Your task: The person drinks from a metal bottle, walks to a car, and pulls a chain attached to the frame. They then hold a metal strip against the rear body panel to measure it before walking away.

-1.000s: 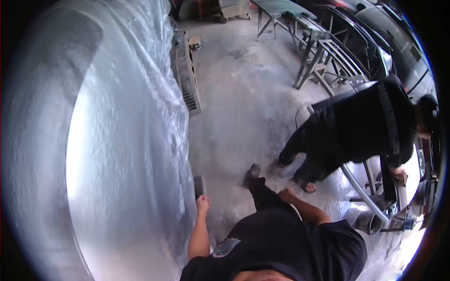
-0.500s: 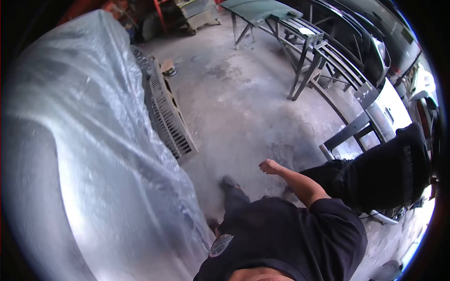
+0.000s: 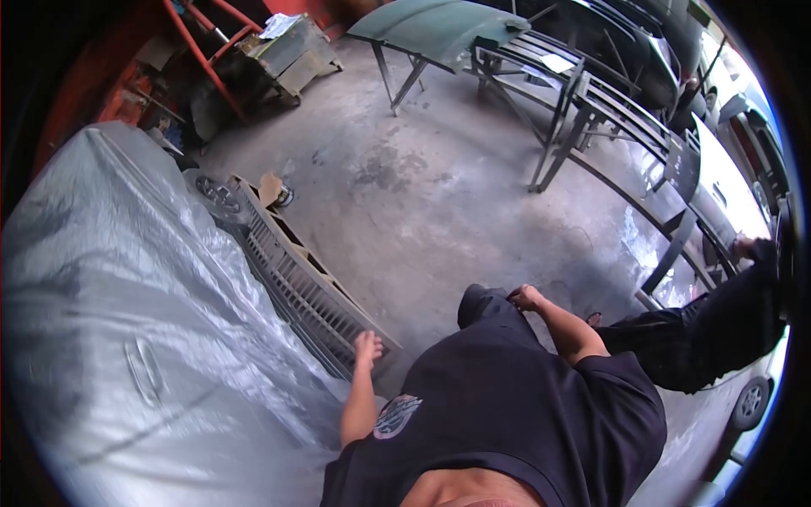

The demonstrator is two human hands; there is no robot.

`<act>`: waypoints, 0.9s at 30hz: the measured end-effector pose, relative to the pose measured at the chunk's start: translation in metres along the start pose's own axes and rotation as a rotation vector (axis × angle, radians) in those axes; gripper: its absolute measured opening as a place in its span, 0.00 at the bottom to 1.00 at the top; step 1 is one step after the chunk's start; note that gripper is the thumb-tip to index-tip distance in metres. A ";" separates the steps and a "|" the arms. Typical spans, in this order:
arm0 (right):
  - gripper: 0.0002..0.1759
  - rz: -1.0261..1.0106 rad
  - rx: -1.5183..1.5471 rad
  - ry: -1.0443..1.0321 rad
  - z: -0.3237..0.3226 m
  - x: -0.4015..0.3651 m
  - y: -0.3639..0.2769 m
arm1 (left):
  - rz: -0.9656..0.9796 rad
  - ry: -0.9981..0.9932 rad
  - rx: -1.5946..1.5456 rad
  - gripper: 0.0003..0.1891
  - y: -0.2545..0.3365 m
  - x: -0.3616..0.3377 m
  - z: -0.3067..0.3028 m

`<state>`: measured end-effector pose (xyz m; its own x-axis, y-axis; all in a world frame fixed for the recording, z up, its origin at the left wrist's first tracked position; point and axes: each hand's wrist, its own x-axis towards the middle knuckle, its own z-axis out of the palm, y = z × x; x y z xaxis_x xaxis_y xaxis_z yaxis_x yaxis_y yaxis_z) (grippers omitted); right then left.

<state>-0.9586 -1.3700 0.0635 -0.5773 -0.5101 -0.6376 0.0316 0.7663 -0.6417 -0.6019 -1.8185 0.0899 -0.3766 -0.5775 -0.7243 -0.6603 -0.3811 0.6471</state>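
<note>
The plastic sheet [image 3: 169, 287] looks glossy, the slatted panel [image 3: 302, 291] matt, the floor [image 3: 422, 220] rough concrete.

The plastic cover [image 3: 101, 253] is silvery grey with pale, streaky highlights, next to a dull grey-brown grille [image 3: 296, 283] patterned in even slats, on a grey floor [image 3: 473, 220] mottled with darker blotches. The person's shirt [image 3: 507, 397] is plain black with a pale grey emblem [image 3: 397, 417], over dark trousers [image 3: 486, 308], and the co-worker's clothes [image 3: 726, 338] are black too. Beyond are a muted green panel [image 3: 422, 34], a white panel [image 3: 718, 177] and a red wall [image 3: 76, 93].
</note>
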 end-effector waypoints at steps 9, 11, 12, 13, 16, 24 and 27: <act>0.15 0.061 -0.171 -0.320 0.003 0.238 -0.092 | 0.177 0.081 -0.130 0.13 0.180 0.222 -0.048; 0.14 0.151 -0.123 -0.310 -0.034 0.285 -0.194 | 0.032 0.008 0.090 0.12 0.184 0.242 -0.043; 0.13 0.153 -0.138 -0.298 -0.054 0.318 -0.246 | 0.569 0.003 0.383 0.15 0.147 0.270 -0.044; 0.11 0.191 -0.217 -0.327 -0.059 0.388 -0.267 | 0.033 -0.073 0.185 0.15 0.201 0.242 -0.040; 0.14 -0.338 -0.732 -0.441 -0.111 0.550 -0.350 | 0.203 0.023 0.144 0.15 0.186 0.285 -0.042; 0.20 -0.457 -0.219 -0.055 -0.154 0.781 -0.681 | -0.032 0.066 0.030 0.15 0.339 0.453 -0.092; 0.19 -0.651 -0.415 -0.116 -0.121 0.852 -0.732 | 0.032 0.058 0.052 0.15 0.405 0.554 -0.130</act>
<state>-1.5726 -2.3186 0.0418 -0.2848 -0.9274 -0.2425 -0.6052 0.3701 -0.7048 -0.9934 -2.3870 -0.0185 -0.3612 -0.6299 -0.6876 -0.6822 -0.3242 0.6554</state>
